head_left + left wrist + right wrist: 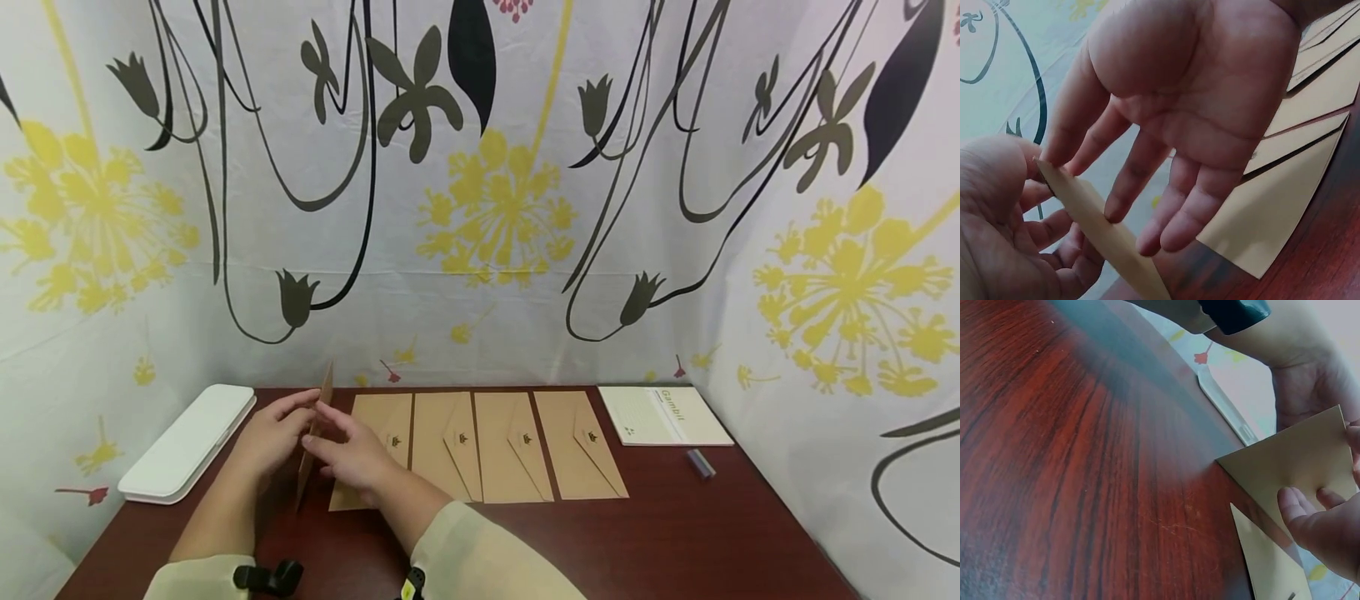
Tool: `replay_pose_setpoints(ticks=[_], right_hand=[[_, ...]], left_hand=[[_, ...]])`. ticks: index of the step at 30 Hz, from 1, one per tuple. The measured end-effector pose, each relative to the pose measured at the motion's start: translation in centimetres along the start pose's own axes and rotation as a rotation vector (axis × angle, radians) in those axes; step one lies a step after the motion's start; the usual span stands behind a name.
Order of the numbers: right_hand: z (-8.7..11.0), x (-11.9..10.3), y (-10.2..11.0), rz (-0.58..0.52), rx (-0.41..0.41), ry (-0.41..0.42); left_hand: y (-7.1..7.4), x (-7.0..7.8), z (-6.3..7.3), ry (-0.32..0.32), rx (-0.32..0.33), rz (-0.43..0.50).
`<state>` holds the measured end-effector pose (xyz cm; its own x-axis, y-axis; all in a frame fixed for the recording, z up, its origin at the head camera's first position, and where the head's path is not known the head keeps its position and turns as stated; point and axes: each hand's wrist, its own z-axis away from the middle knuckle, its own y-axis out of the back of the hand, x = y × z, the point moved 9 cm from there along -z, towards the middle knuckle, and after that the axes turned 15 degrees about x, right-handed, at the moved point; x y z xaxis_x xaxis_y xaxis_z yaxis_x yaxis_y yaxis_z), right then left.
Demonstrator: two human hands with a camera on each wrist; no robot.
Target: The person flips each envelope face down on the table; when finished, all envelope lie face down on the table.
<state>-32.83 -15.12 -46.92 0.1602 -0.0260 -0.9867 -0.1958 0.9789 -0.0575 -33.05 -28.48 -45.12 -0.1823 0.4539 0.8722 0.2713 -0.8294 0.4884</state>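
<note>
A kraft-brown envelope point(316, 429) stands on edge, nearly upright, between the two hands at the left of the table. My left hand point(283, 425) holds it from the left, with fingers curled behind it in the left wrist view. My right hand point(1185, 94) faces it from the other side, palm toward it. Its fairly straight fingers touch the face of the envelope, and its thumb lies near one end. In the right wrist view, the thumb tip and a fingertip meet the flat face point(1300, 456). Just right of the hands, several matching envelopes point(442, 417) lie in a row.
A long white case point(187, 442) lies at the left edge. Cream notebooks or pads point(660, 417) lie at the back right, with a small grey block point(701, 464) in front. The dark red wooden table point(675, 542) meets a floral cloth point(480, 333) on three sides.
</note>
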Motion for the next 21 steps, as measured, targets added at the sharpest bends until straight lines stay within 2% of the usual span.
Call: replay_pose_setpoints(ticks=[5,9,12,16,21], right_hand=[[0.0,0.3,-0.2,0.014,0.013,-0.009],[-0.1,0.5,-0.5,0.019,0.007,-0.017],[-0.2,1.0,-0.7,0.033,-0.011,-0.043],[-0.2,2.1,-0.8,0.034,-0.032,-0.095],[-0.2,2.7,-0.3,0.014,0.007,-0.121]], left_hand=[[0.2,0.1,0.0,-0.004,0.011,0.026],[0.7,0.0,0.0,-0.003,0.033,0.004],[1.3,0.0,-0.2,0.002,0.072,-0.003],[2.3,-0.1,-0.3,0.027,0.156,0.03],[3.6,-0.8,-0.5,0.056,0.254,0.034]])
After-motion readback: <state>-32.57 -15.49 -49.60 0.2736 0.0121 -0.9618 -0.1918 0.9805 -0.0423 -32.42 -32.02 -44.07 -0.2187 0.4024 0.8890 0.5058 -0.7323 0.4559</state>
